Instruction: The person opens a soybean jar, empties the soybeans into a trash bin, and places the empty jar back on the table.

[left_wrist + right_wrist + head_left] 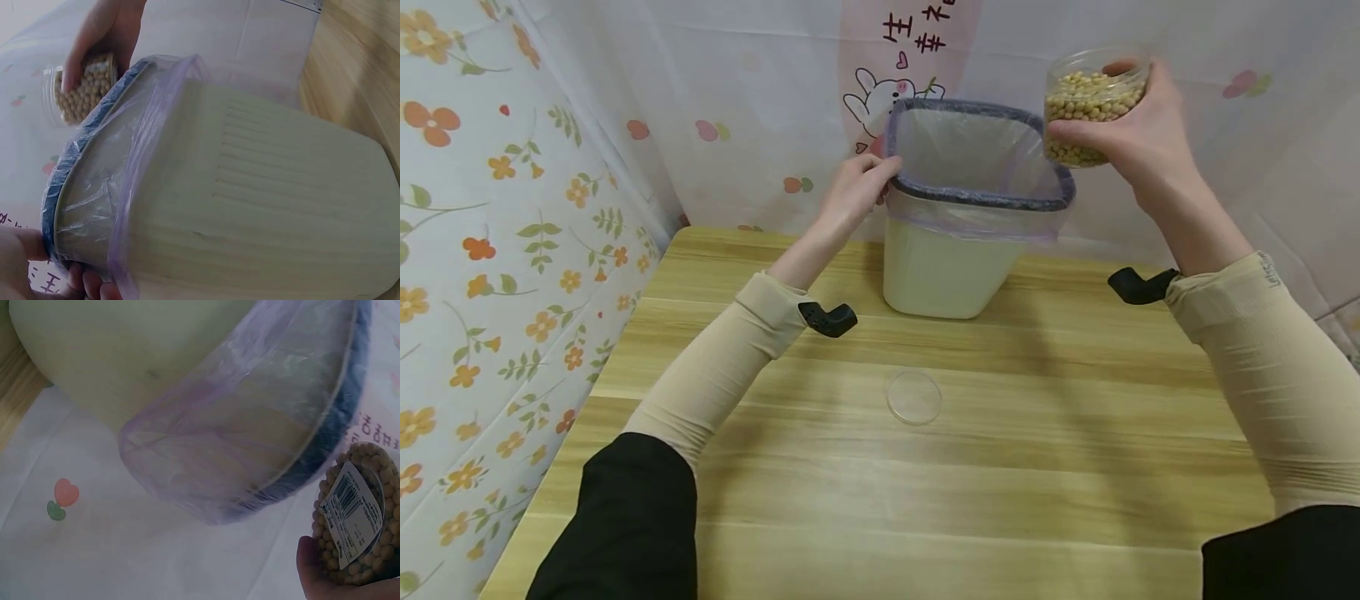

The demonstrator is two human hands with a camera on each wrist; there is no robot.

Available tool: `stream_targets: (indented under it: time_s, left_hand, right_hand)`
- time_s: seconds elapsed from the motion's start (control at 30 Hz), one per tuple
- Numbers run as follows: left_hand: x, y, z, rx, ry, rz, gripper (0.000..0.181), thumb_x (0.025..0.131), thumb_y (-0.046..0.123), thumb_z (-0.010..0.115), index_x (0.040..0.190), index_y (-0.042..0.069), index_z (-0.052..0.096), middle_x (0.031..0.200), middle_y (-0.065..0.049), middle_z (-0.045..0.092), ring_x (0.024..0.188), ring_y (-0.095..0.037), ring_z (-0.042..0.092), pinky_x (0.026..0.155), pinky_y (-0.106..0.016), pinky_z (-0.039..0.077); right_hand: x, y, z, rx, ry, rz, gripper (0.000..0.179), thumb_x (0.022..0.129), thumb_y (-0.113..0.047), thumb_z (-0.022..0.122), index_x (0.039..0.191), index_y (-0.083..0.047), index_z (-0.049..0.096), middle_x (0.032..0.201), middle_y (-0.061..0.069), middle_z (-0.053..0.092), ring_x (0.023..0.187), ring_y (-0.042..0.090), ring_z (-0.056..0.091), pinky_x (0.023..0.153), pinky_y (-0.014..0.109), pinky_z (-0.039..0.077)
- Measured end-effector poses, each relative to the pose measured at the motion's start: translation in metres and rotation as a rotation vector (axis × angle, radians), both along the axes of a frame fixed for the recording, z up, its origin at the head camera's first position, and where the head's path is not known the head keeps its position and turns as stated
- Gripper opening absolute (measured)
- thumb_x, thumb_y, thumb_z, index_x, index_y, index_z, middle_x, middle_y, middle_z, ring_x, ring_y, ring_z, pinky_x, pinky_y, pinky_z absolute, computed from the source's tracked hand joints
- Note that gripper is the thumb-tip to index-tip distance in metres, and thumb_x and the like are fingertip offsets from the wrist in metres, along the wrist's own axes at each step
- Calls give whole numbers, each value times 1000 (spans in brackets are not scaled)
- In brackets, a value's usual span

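Jar [1081,150] sat near the bin's [947,271] right end, about rim [970,197] height; contact unclear. Right hand [1153,137] was wrapped round its side, left hand [857,185] gripped the bin's left rim. Jar looked rigid, smooth, probably slick, weighty with loose beans [1093,96]; best held round the body. Bin seemed light, stiff; liner [977,222] thin, slippery, so rim was the hold.

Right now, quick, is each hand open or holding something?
Left hand: gripping the bin by its rim.
Right hand: closed round the jar of beans.
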State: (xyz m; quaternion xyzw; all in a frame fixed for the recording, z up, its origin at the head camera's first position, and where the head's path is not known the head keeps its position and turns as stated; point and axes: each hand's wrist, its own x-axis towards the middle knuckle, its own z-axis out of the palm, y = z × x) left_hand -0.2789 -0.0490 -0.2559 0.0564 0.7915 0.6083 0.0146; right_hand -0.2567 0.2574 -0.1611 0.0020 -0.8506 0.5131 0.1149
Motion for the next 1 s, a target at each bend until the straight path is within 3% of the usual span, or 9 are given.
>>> stream_targets:
  time_s: [0.33, 0.5, 0.7, 0.83, 1.0]
  left_hand:
    - [2, 1, -2, 99, -9, -13, 23, 102, 33, 57, 91, 14, 63, 81, 4, 54, 76, -12, 55, 72, -27, 45]
    - [1, 2, -3, 112, -26, -13, 24, 102, 34, 58, 95, 13, 65, 84, 5, 55, 77, -11, 56, 74, -24, 45]
    - [0, 2, -4, 134, -12, -20, 26, 103, 32, 58, 85, 14, 62, 83, 5, 56, 78, -11, 56, 79, -21, 46]
    - [0, 2, -5, 160, -19, -18, 26, 103, 31, 58, 82, 15, 61, 82, 5, 55, 76, -11, 55, 82, -23, 46]
    - [0, 3, -5, 176, -25, -11, 32, 103, 31, 58, 76, 14, 55, 78, 4, 53, 76, -12, 53, 79, -21, 44]
  right_hand:
    - [-24, -14, -6, 175, 5, 66, 75, 80, -20, 88, 138, -26, 40, 138, -5, 42, 122, 12, 47, 80, 19, 50]
    - [-31, -21, -7, 327, -10, 55, 77, 79, -34, 89, 138, -29, 41, 138, -7, 43, 125, 14, 47, 91, 26, 48]
    - [-37, -26, -8, 473, -25, 32, 90, 77, -45, 88, 150, -24, 39, 141, -3, 46, 139, 26, 45, 112, 40, 45]
    - [-42, -29, -10, 528, -28, 44, 94, 77, -45, 87, 153, -18, 39, 148, 10, 46, 139, 31, 45, 116, 47, 42]
    - [-46, -34, -10, 598, -24, 75, 99, 77, -45, 87, 156, -13, 36, 153, 22, 42, 134, 35, 47, 110, 53, 43]
